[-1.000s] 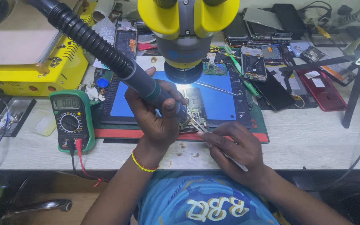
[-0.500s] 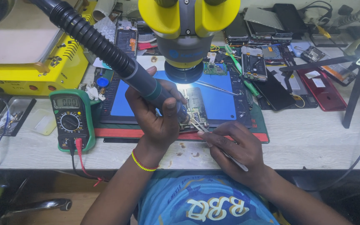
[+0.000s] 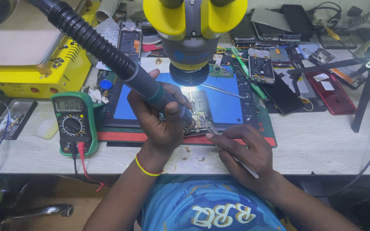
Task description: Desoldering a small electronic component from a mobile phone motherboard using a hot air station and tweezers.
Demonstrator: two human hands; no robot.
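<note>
Left hand (image 3: 161,124) wrapped tight round grey hot-air wand (image 3: 150,90); right hand (image 3: 247,149) pinching thin steel tweezers (image 3: 219,137), steadying lit circuit board (image 3: 202,109) near blue mat's (image 3: 228,107) front edge.

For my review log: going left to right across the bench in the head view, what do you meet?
Yellow machine → green multimeter → left hand gripping the hot-air handle → circuit board under the microscope → right hand holding tweezers → red phone.

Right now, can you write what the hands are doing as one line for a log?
left hand: grips hot-air wand, nozzle down at circuit board | right hand: holds tweezers, tips on board | above: yellow microscope | left: green multimeter
</note>
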